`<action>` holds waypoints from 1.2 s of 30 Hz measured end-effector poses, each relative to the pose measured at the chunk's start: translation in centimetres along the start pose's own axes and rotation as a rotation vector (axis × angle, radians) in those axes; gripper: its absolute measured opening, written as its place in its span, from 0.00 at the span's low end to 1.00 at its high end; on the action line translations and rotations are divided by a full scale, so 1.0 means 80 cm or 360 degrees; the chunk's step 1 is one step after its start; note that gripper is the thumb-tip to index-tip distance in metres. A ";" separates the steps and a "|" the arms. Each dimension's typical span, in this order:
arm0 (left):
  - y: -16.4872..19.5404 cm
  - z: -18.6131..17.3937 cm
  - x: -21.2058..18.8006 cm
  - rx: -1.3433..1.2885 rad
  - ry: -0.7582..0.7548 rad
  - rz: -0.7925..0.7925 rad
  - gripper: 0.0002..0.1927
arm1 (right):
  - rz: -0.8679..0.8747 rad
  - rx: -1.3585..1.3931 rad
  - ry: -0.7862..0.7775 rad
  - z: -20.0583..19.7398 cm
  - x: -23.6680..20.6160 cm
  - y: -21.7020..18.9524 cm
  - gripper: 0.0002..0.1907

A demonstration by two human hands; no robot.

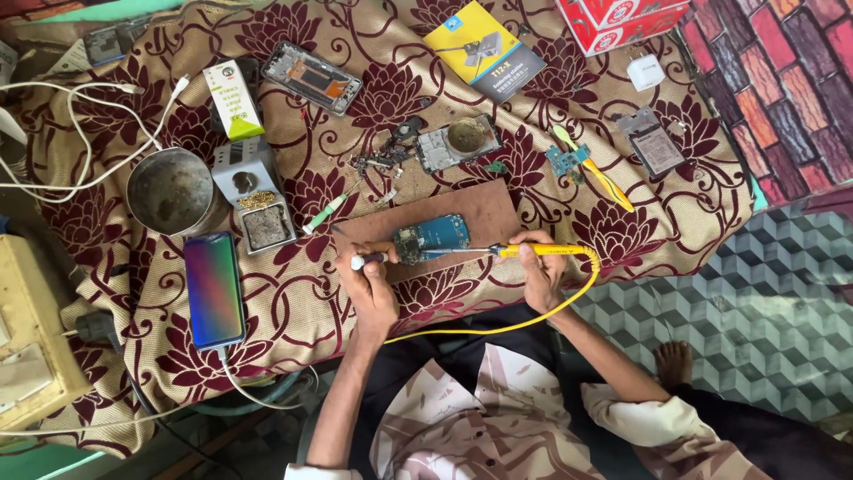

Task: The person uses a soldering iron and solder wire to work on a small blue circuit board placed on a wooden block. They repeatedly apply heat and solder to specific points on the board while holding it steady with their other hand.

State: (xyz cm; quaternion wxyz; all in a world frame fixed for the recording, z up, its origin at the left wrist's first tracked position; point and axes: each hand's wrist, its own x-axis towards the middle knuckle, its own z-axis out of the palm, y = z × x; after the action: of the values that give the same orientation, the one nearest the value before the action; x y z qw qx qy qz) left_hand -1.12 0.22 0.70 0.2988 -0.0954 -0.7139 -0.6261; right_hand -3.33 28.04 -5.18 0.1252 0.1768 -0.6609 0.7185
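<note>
A blue phone circuit board [433, 236] lies on a brown wooden board [471, 218] over a patterned cloth. My right hand [539, 267] grips a yellow soldering iron [542, 252], its metal tip reaching left onto the circuit board. My left hand [369, 284] holds a small white-tipped tool [366, 260] at the board's left end.
A lit smartphone [213, 289] on a white cable lies to the left, beside a soldering stand with brass wool [253, 191] and a metal bowl [169, 189]. Behind the board are a phone frame [311, 78], loose parts [458, 142], yellow tweezers [604, 178] and boxes.
</note>
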 end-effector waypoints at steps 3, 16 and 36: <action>-0.001 0.000 -0.001 -0.0006 -0.0001 0.0008 0.17 | -0.0078 -0.0178 0.0035 0.000 0.004 -0.002 0.10; -0.008 0.000 -0.002 0.0110 0.0051 0.0094 0.19 | -0.0291 -0.0811 -0.0393 0.032 0.078 -0.124 0.09; 0.021 -0.004 0.008 0.0253 0.0064 0.0128 0.18 | -0.0151 -0.0275 0.0322 0.091 0.071 -0.124 0.07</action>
State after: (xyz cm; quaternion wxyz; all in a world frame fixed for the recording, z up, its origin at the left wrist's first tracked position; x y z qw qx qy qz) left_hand -0.72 0.08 2.47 0.3444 -0.0874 -0.7508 -0.5569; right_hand -3.70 21.46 6.61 0.2399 0.1232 -0.6953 0.6662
